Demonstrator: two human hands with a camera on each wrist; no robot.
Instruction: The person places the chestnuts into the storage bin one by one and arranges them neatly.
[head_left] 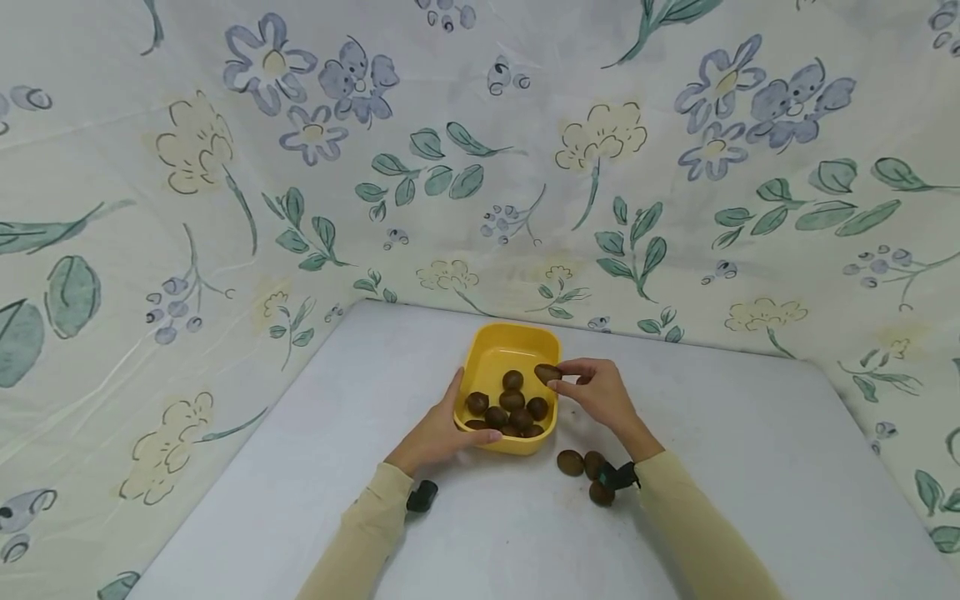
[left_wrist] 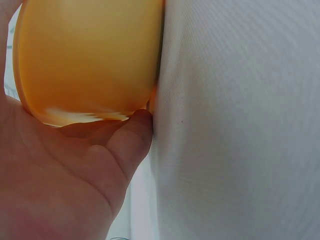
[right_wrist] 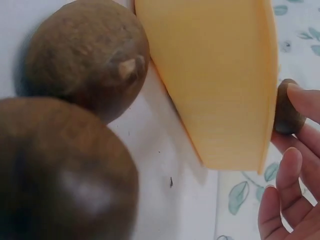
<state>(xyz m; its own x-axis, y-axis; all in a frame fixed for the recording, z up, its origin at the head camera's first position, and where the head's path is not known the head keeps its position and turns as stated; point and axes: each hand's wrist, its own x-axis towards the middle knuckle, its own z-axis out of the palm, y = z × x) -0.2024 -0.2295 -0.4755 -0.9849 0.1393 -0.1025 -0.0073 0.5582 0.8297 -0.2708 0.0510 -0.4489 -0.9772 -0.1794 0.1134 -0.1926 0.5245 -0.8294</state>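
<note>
Right hand (head_left: pixel 602 393) pinches one brown oval piece (head_left: pixel 547 373) between thumb and fingers at the right edge of the yellow tub (head_left: pixel 498 357), toward the table's (head_left: pixel 750 433) far edge; left hand (head_left: pixel 433 435) grips the tub's near-left corner. Piece judged light, hard, prone to roll; best pinched across its narrow middle.

White table (head_left: pixel 750 467), flat, marked by a few small dark specks (right_wrist: pixel 171 182); floral sheet (head_left: pixel 442 108) standing as walls beyond its far, left and right edges; print of blue flowers (head_left: pixel 272 62), yellow blossoms (head_left: pixel 195 142), purple berries (head_left: pixel 174 308) and green leaves (head_left: pixel 825 218) on a pale ground; slight creases in the sheet at left; light diffuse and even; shadows soft.
</note>
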